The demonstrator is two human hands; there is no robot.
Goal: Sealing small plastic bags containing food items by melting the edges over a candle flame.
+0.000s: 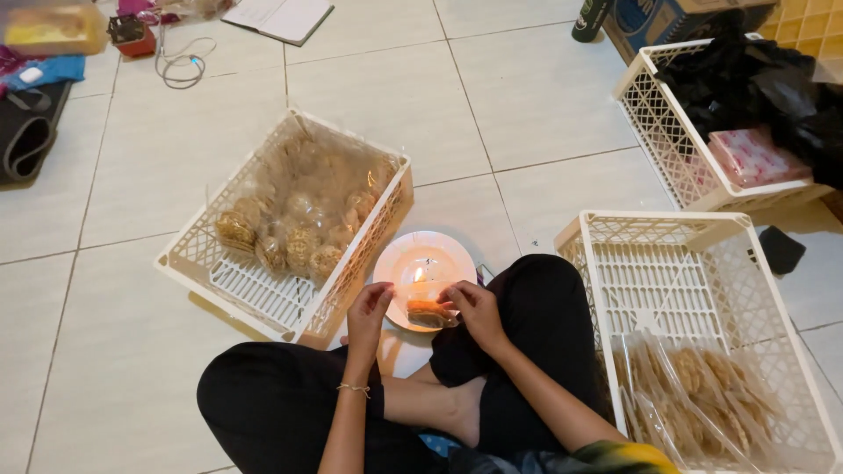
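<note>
I sit cross-legged on a tiled floor. My left hand and my right hand together hold a small clear plastic packet of brown snacks by its two ends, just above a white plate. A small lit candle flame burns on the plate right behind the packet. Both hands pinch the packet's edge close to the flame.
A white plastic crate of bagged round snacks stands at my left. Another white crate with sealed packets sits at my right, and a third crate with black cloth stands further back. A notebook and a cable lie at the far side.
</note>
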